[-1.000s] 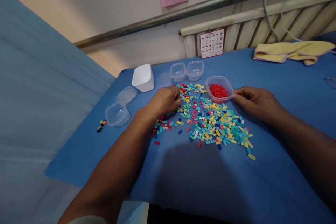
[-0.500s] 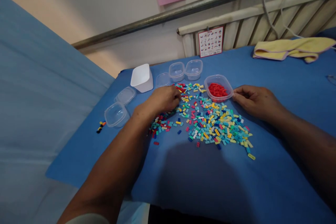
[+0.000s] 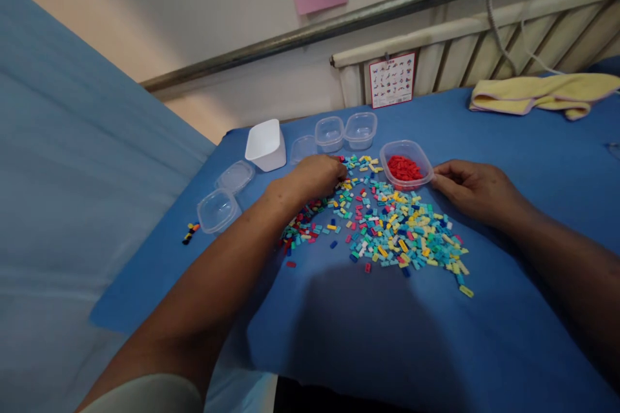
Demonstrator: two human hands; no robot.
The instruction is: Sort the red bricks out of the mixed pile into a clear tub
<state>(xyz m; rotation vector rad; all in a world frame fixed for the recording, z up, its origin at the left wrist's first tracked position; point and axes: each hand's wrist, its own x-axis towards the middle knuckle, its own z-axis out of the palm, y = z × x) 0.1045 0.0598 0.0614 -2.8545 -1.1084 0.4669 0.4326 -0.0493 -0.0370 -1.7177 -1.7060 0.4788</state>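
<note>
A spread of small coloured bricks (image 3: 387, 226) lies on the blue table cloth (image 3: 387, 335). My left hand (image 3: 317, 175) rests knuckles-up on the far left part of the pile, fingers curled down into the bricks; what they pinch is hidden. A clear tub of red bricks (image 3: 405, 164) stands at the far edge of the pile. My right hand (image 3: 472, 188) lies beside that tub on its right, fingers curled, thumb and forefinger touching the rim.
A white tub (image 3: 265, 144), several clear tubs (image 3: 345, 131) and lids (image 3: 235, 175) stand along the far left of the cloth. A few dark bricks (image 3: 190, 232) lie at the left edge. A yellow towel (image 3: 542, 94) lies far right by a radiator.
My left hand has slid a little farther away and to the right across the pile. My right hand has stayed by the red-brick tub.
</note>
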